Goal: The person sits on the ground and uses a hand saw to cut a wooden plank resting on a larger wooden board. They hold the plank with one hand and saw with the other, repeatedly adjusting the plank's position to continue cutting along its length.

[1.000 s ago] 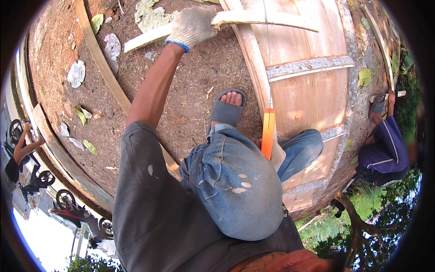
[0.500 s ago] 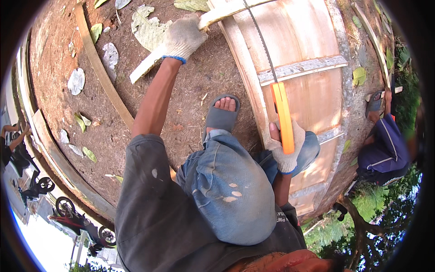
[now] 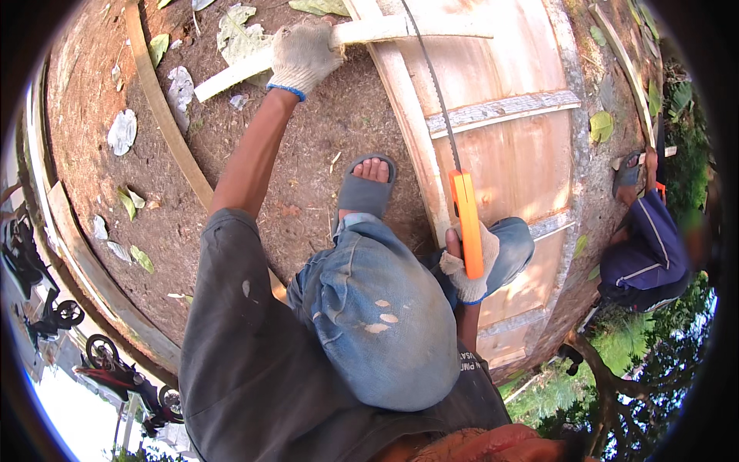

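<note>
My left hand (image 3: 302, 58), in a knitted glove with a blue cuff, is closed round a pale wooden strip (image 3: 385, 29). The strip's right part lies across a panel of wooden boards (image 3: 508, 158), and its left end sticks out past my hand over the soil. My right hand (image 3: 471, 266), also gloved, grips the orange handle of a hand saw (image 3: 466, 219). The dark toothed blade runs from the handle up to the strip and meets it at the top of the view. My sandalled foot (image 3: 366, 185) stands beside the panel.
A long brown slat (image 3: 165, 115) lies on the leaf-strewn soil at left. At far right another person (image 3: 643, 246) crouches by a long pole (image 3: 625, 61). Motorcycles (image 3: 127, 377) stand beyond a plank edging at lower left. Cross battens (image 3: 504, 112) ridge the panel.
My right hand has pulled the saw down toward me. The strip shows lower in the view, its right end now visible, with my left hand still gripping it.
</note>
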The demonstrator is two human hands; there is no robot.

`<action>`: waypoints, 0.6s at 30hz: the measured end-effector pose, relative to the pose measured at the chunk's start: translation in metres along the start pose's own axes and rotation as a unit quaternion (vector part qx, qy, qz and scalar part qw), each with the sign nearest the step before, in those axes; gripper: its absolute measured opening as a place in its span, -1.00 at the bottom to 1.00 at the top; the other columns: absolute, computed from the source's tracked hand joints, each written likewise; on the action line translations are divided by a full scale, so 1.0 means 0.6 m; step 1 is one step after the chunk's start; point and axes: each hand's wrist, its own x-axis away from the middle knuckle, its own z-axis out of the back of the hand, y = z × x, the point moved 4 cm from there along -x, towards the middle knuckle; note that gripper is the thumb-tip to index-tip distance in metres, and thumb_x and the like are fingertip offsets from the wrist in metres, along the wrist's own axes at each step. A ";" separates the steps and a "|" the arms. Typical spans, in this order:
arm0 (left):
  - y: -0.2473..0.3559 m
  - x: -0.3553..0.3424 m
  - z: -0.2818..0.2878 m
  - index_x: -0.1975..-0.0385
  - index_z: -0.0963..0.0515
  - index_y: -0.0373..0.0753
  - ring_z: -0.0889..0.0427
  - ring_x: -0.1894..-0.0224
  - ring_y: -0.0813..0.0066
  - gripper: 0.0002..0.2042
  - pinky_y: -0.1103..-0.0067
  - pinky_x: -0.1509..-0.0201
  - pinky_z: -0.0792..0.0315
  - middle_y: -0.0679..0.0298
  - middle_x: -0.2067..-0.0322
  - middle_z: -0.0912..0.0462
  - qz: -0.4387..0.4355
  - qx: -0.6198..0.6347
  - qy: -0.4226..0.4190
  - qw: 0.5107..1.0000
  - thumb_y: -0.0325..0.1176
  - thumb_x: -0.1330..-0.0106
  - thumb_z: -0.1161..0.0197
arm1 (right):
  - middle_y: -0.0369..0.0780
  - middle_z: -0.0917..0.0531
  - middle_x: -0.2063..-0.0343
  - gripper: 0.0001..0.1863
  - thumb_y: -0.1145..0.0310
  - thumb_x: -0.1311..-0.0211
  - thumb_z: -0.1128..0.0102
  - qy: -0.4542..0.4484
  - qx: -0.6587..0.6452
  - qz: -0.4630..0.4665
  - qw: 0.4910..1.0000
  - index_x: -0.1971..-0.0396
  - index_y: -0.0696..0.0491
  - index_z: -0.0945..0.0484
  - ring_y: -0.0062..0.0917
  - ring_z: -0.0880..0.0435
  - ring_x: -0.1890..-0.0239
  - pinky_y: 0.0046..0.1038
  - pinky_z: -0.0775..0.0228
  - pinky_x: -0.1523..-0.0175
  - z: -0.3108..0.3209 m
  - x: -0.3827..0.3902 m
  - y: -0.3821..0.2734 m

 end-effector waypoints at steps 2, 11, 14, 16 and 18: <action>0.008 -0.002 0.008 0.05 -0.66 -0.04 -0.79 0.21 0.10 -0.60 0.18 0.02 -0.58 0.12 0.36 -0.78 -0.012 -0.005 -0.078 0.997 0.10 -0.30 -0.34 | -0.14 -0.46 0.66 -0.84 0.40 -0.17 -0.38 0.004 -0.003 -0.001 1.000 0.44 0.13 -0.57 -0.24 -0.45 0.67 -0.34 -0.27 0.51 -0.009 0.000 0.003; 0.037 -0.036 -0.014 0.17 -0.75 -0.24 -0.76 0.16 0.04 -0.16 0.22 -0.09 -0.52 0.02 0.38 -0.76 0.115 0.121 -0.100 0.981 0.46 -0.45 0.27 | -0.15 -0.38 0.69 -0.80 0.42 -0.09 -0.37 0.015 0.030 0.017 0.999 0.53 0.12 -0.48 -0.23 -0.37 0.70 -0.34 -0.23 0.53 -0.012 0.032 0.024; 0.045 -0.042 -0.023 0.26 -0.76 -0.26 -0.77 0.16 0.10 -0.18 0.23 -0.07 -0.53 0.03 0.38 -0.77 0.161 0.106 -0.101 0.976 0.40 -0.47 0.27 | -0.14 -0.39 0.68 -0.82 0.44 -0.05 -0.36 0.020 0.013 0.007 1.000 0.53 0.12 -0.49 -0.21 -0.37 0.69 -0.34 -0.26 0.52 -0.008 0.043 0.030; 0.046 -0.041 -0.024 0.29 -0.76 -0.26 -0.77 0.18 0.11 -0.19 0.21 -0.04 -0.54 0.05 0.38 -0.77 0.163 0.135 -0.079 0.974 0.39 -0.48 0.26 | -0.14 -0.40 0.68 -0.83 0.45 -0.04 -0.35 0.021 0.017 0.002 1.000 0.52 0.12 -0.49 -0.20 -0.38 0.68 -0.34 -0.27 0.52 -0.010 0.048 0.033; 0.042 -0.039 -0.026 0.31 -0.78 -0.23 -0.78 0.23 0.14 -0.21 0.22 0.00 -0.56 0.07 0.42 -0.77 0.150 0.128 -0.030 0.980 0.37 -0.48 0.26 | -0.14 -0.40 0.68 -0.83 0.44 -0.03 -0.35 0.035 0.020 0.021 0.999 0.52 0.12 -0.49 -0.19 -0.37 0.69 -0.33 -0.27 0.52 -0.013 0.046 0.028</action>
